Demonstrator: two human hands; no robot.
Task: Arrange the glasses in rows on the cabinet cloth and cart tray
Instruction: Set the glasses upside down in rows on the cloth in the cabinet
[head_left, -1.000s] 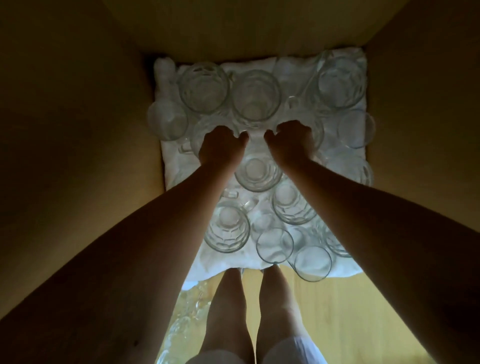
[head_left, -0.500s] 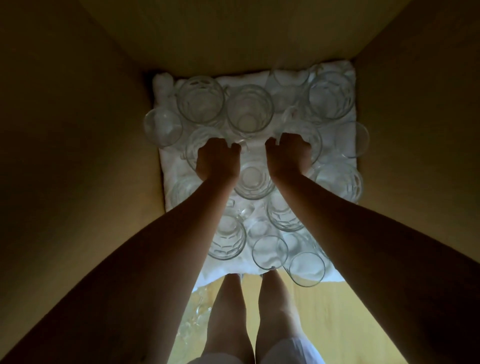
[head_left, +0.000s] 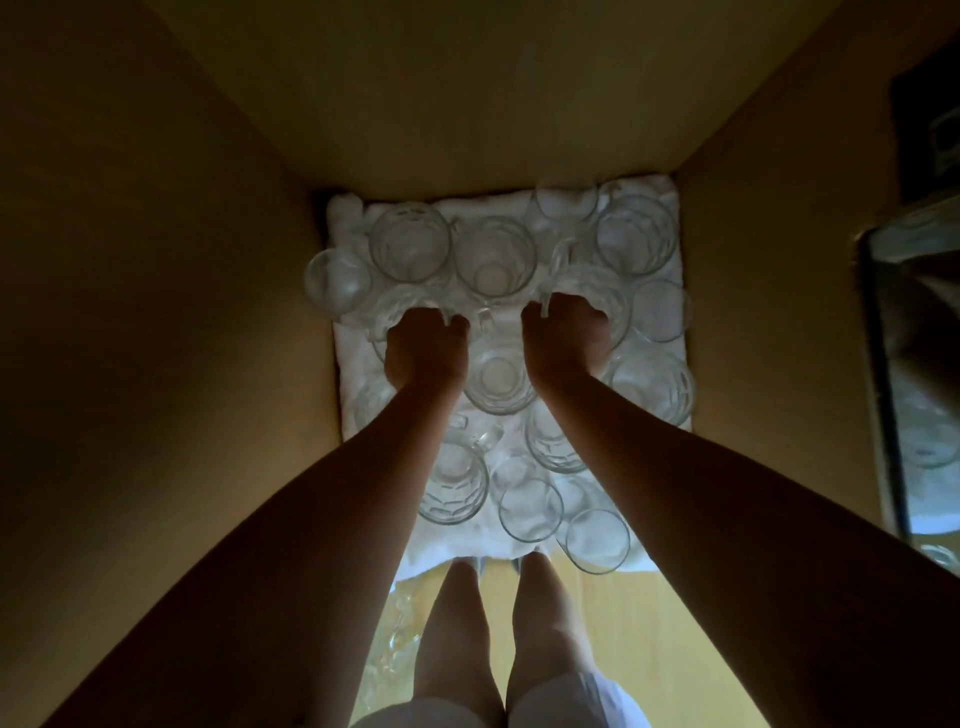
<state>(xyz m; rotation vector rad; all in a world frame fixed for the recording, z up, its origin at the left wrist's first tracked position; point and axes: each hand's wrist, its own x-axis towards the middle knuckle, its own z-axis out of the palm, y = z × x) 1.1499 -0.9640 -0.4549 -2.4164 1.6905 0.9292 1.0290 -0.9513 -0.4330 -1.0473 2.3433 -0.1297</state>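
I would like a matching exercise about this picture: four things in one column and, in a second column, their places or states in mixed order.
Things
1. left hand
2. right hand
3. white cloth
4. plain glass

Places or states
A. spread under the glasses
B. grips the right mug
C. stands at the cloth's near right corner
D. grips the left mug

Pairs: 1-D, 2-B, 3-A, 4-C

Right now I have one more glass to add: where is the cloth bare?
Narrow bare cloth behind the middle rear mug, and at the front-left corner by the front mug. Crowded elsewhere, most around the left hand and right hand, each gripping a mug.
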